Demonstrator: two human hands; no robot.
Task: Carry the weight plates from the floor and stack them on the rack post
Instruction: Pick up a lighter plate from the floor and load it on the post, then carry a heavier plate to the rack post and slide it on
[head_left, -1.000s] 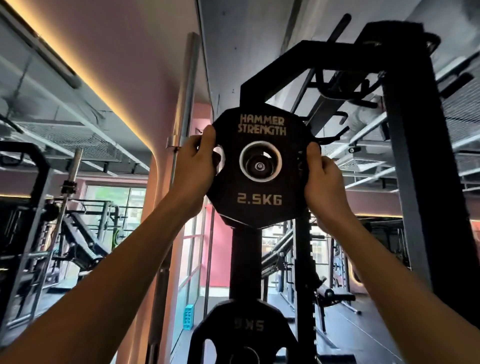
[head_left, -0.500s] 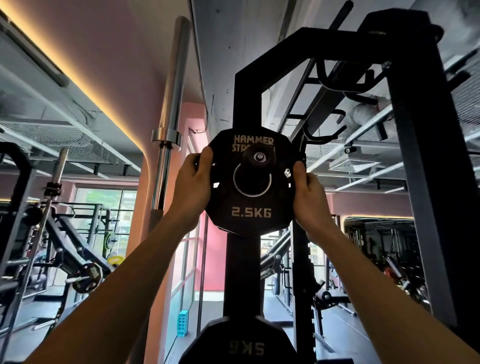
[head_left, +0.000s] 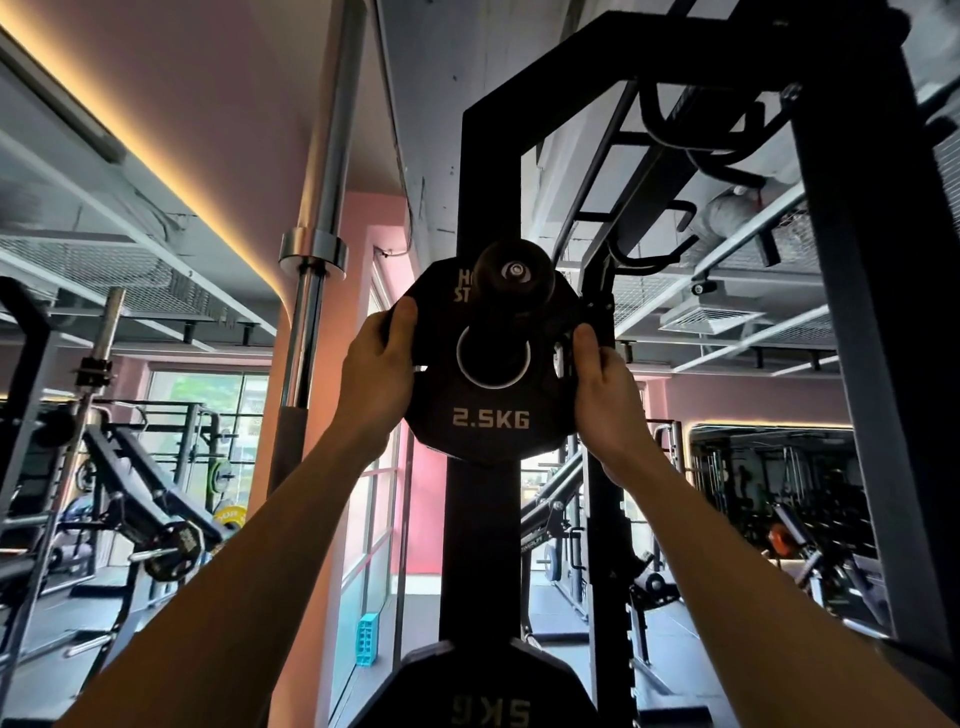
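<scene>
Head cam, both arms up in front: left hand (head_left: 382, 371) grips the left edge of the 2.5KG plate (head_left: 491, 400), fingers curled round the rim w/ thumb on the face, right hand (head_left: 605, 384) does the same on the right edge, so it's a firm two-handed hold, nothing slack. Plate is up at about head height, face toward the cam, right in front of the rack upright (head_left: 485, 519). The key bit imo: the rack post (head_left: 511, 278) pokes out toward the cam and its end cap sits just above the plate's centre hole (head_left: 493, 356), overlapping the top of the plate. So the hole is a touch low vs the peg; looks like the plate needs to go up a bit, then push straight along the peg's axis away from the body. Both hands are about equally near, neither leads. Cant tell if the hole has caught the peg at all yet. Lower down, a 5KG plate (head_left: 493, 696) already hangs on the same upright. Left of that stands a vertical chrome barbell (head_left: 311, 312), near but not in the way. Further back: benches, more racks, windows.
</scene>
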